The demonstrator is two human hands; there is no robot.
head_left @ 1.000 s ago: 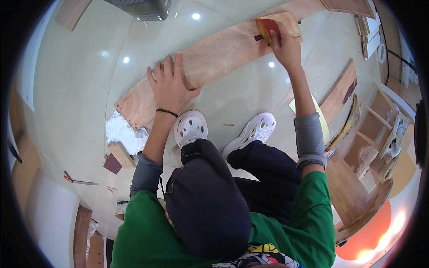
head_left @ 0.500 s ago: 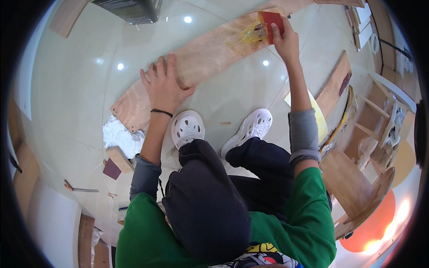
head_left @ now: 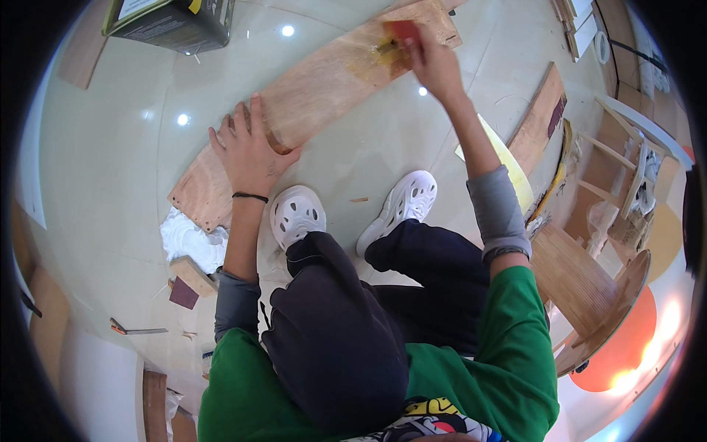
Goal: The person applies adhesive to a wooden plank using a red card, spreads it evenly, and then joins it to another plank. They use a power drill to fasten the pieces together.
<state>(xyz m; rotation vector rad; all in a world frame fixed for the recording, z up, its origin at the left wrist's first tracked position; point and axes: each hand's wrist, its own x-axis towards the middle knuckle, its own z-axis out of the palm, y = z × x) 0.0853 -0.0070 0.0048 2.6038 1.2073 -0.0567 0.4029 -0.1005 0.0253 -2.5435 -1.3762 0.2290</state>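
Observation:
A long plywood board (head_left: 324, 88) lies slantwise on the floor, from lower left up to the far right. My left hand (head_left: 254, 158) rests on its nearer part with fingers spread, the thumb near a notch in the edge. Toward the far end, my right hand (head_left: 440, 72) grips a flat red spreader (head_left: 401, 31), blurred by motion. The spreader is over a patch of glossy amber liquid (head_left: 364, 71) on the wood. A dark spot within the patch shows beside the spreader.
A dark metal can (head_left: 177, 29) stands at the far left. White crumpled material (head_left: 190, 239) and a wood block (head_left: 193, 276) lie by the near end. Rightward are a wood plank (head_left: 536, 118), a yellowish sheet (head_left: 508, 162) and a large wooden spool (head_left: 578, 283). My white shoes (head_left: 298, 214) flank the floor before me.
My right hand has swept the red spreader leftward and a little farther away across the amber patch. My left hand stays on the board. The whole view has shifted slightly, showing more of the can.

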